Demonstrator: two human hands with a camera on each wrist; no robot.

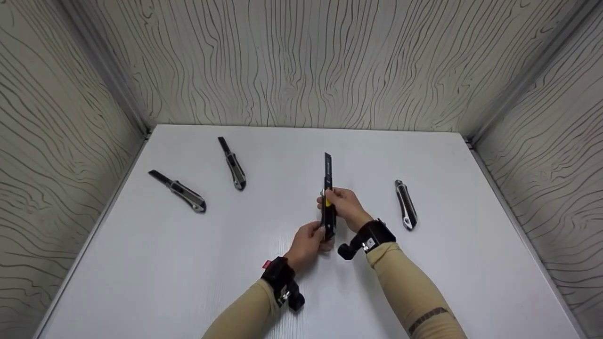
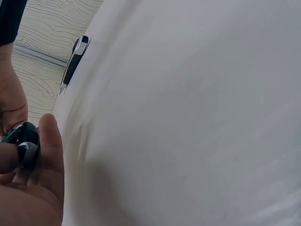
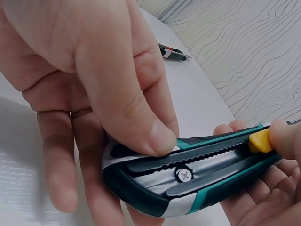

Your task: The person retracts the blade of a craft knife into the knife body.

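Observation:
A black and green utility knife (image 1: pixel 329 217) with a long dark blade extended is held between both hands, its blade pointing toward the back wall. My left hand (image 1: pixel 306 242) pinches the butt end, thumb on top and fingers beneath. Farther up the handle, my right hand (image 1: pixel 347 207) grips the knife, its thumb against the yellow slider (image 3: pixel 260 141). In the right wrist view the toothed slide channel and a screw (image 3: pixel 184 175) show on the handle. The left wrist view catches only the butt end, between thumb and fingers.
Two utility knives with blades out, one at far left (image 1: pixel 188 195) and one at back left (image 1: pixel 235 169), lie on the white table (image 1: pixel 155 282). Another knife (image 1: pixel 406 205), its blade retracted, lies right of the hands. Wood-patterned walls (image 1: pixel 301 66) enclose the table.

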